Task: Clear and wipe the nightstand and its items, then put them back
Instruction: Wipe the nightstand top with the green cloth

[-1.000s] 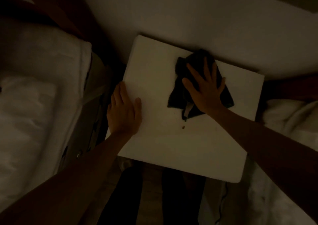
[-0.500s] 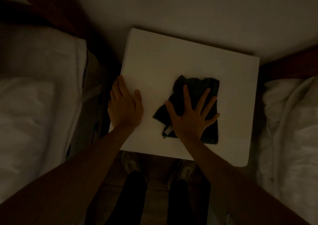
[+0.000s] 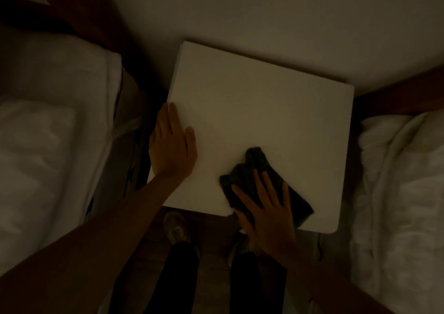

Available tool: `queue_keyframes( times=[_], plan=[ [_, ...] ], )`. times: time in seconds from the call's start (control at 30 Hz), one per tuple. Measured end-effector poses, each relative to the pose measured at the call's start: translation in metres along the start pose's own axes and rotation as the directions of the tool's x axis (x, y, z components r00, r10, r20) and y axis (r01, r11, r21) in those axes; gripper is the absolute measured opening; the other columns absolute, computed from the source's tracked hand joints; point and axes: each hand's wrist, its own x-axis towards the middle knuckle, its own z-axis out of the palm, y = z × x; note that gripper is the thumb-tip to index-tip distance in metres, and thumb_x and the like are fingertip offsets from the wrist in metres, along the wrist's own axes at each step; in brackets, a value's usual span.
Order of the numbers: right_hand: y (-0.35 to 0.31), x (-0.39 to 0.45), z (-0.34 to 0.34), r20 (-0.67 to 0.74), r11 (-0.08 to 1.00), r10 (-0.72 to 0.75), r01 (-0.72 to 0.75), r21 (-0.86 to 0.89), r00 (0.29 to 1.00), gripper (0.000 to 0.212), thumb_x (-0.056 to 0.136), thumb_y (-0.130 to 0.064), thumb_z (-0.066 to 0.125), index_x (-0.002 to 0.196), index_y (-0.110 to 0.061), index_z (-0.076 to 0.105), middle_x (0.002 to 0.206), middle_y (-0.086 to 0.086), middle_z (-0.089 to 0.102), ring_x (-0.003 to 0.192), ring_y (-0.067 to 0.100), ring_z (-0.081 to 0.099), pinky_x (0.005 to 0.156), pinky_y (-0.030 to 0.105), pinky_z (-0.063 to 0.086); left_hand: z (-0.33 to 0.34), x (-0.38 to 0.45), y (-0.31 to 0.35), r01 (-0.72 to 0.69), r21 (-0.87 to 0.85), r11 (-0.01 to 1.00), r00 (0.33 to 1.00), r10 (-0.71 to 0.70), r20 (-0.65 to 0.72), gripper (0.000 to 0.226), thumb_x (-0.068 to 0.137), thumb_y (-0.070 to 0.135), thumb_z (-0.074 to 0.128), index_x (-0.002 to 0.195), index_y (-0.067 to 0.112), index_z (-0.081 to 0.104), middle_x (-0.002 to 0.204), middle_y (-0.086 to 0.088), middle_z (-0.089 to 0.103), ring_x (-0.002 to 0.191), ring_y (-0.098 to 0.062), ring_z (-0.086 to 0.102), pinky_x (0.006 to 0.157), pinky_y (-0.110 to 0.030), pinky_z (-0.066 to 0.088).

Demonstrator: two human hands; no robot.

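The white square nightstand (image 3: 259, 112) stands against the wall in dim light, its top bare of items. A dark cloth (image 3: 258, 169) lies bunched at the near right part of the top, reaching the front edge. My right hand (image 3: 266, 215) presses flat on the cloth with fingers spread, its palm hanging over the front edge. My left hand (image 3: 171, 148) rests flat on the nightstand's left edge, fingers together, holding nothing.
A bed with white bedding (image 3: 48, 145) lies close on the left. More white bedding (image 3: 403, 193) lies close on the right. My legs and shoes (image 3: 176, 227) stand on the floor in front of the nightstand. The wall (image 3: 264, 20) is directly behind.
My right hand has dragged the cloth from the far middle of the top toward me and to the right, down to the front edge. The left hand has stayed on the left edge.
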Motion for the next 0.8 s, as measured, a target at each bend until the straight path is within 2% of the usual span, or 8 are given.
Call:
queue_keyframes(
  times=[0.07, 0.2, 0.27, 0.37, 0.43, 0.57, 0.7, 0.8],
  plan=[
    [0.003, 0.003, 0.000, -0.007, 0.999, -0.048, 0.048, -0.006, 0.999, 0.060, 0.098, -0.059, 0.046, 0.153, -0.043, 0.029, 0.166, 0.007, 0.019, 0.153, 0.031, 0.018, 0.114, 0.069, 0.019, 0.001, -0.001, 0.000, 0.004, -0.021, 1.000, 1.000, -0.004, -0.015, 0.064, 0.103, 0.040, 0.029, 0.157, 0.010, 0.012, 0.163, -0.014, 0.019, 0.147, -0.031, 0.025, 0.115, -0.046, 0.027],
    [-0.004, 0.045, 0.001, -0.011, 0.933, -0.350, 0.349, 0.088, 0.937, 0.058, 0.096, -0.059, 0.048, 0.151, -0.046, 0.033, 0.166, 0.004, 0.020, 0.153, 0.030, 0.017, 0.114, 0.070, 0.015, 0.000, -0.002, 0.001, 0.005, -0.059, 0.998, 0.999, -0.007, -0.034, 0.066, 0.101, 0.045, 0.024, 0.157, 0.011, 0.015, 0.163, -0.011, 0.020, 0.148, -0.029, 0.024, 0.116, -0.046, 0.028],
    [-0.008, 0.083, 0.001, -0.029, 0.922, -0.371, 0.372, 0.108, 0.928, 0.054, 0.097, -0.058, 0.046, 0.149, -0.047, 0.037, 0.166, 0.001, 0.021, 0.154, 0.028, 0.015, 0.116, 0.068, 0.011, -0.001, -0.001, 0.000, -0.013, -0.073, 0.997, 1.000, 0.011, -0.029, 0.069, 0.099, 0.049, 0.022, 0.157, 0.011, 0.017, 0.164, -0.010, 0.019, 0.149, -0.028, 0.023, 0.116, -0.047, 0.028],
    [-0.004, 0.149, 0.001, -0.061, 0.963, -0.254, 0.258, 0.074, 0.965, 0.050, 0.099, -0.058, 0.040, 0.147, -0.046, 0.040, 0.165, 0.003, 0.023, 0.154, 0.027, 0.013, 0.116, 0.066, 0.009, -0.002, -0.001, -0.004, -0.077, -0.014, 0.997, 0.997, 0.077, -0.017, 0.069, 0.099, 0.048, 0.019, 0.157, 0.012, 0.016, 0.165, -0.010, 0.014, 0.151, -0.028, 0.018, 0.119, -0.048, 0.024],
    [0.014, 0.190, -0.005, -0.067, 0.981, -0.184, 0.187, 0.043, 0.981, 0.051, 0.100, -0.059, 0.036, 0.149, -0.047, 0.036, 0.164, 0.004, 0.024, 0.153, 0.029, 0.016, 0.116, 0.067, 0.008, -0.001, 0.001, -0.004, -0.154, 0.066, 0.986, 0.988, 0.153, 0.018, 0.065, 0.101, 0.044, 0.019, 0.158, 0.012, 0.013, 0.166, -0.008, 0.010, 0.153, -0.027, 0.009, 0.122, -0.050, 0.014],
    [0.074, 0.235, -0.022, -0.036, 0.997, 0.070, -0.070, 0.014, 0.997, 0.053, 0.100, -0.066, 0.024, 0.151, -0.051, 0.025, 0.165, 0.004, 0.022, 0.153, 0.028, 0.016, 0.118, 0.065, 0.007, 0.003, 0.004, -0.003, -0.423, 0.208, 0.882, 0.905, 0.397, 0.155, 0.060, 0.103, 0.036, 0.022, 0.158, 0.012, 0.013, 0.166, -0.006, 0.010, 0.153, -0.024, 0.005, 0.124, -0.049, 0.002],
    [0.117, 0.201, -0.031, -0.028, 0.953, 0.303, -0.304, -0.001, 0.952, 0.057, 0.099, -0.069, 0.017, 0.153, -0.050, 0.017, 0.166, 0.006, 0.017, 0.154, 0.027, 0.010, 0.120, 0.062, 0.003, 0.004, 0.006, -0.005, -0.464, 0.240, 0.852, 0.885, 0.434, 0.171, 0.060, 0.102, 0.037, 0.023, 0.157, 0.015, 0.016, 0.165, -0.006, 0.011, 0.153, -0.026, 0.006, 0.124, -0.049, 0.005],
    [0.123, 0.140, -0.034, -0.036, 0.871, 0.491, -0.491, 0.002, 0.870, 0.058, 0.099, -0.068, 0.018, 0.154, -0.051, 0.013, 0.168, 0.004, 0.009, 0.154, 0.027, 0.005, 0.119, 0.064, 0.007, 0.004, 0.006, -0.002, -0.469, 0.254, 0.846, 0.882, 0.435, 0.180, 0.061, 0.102, 0.037, 0.021, 0.157, 0.013, 0.015, 0.166, -0.008, 0.011, 0.153, -0.027, 0.006, 0.123, -0.051, 0.009]
  ],
)
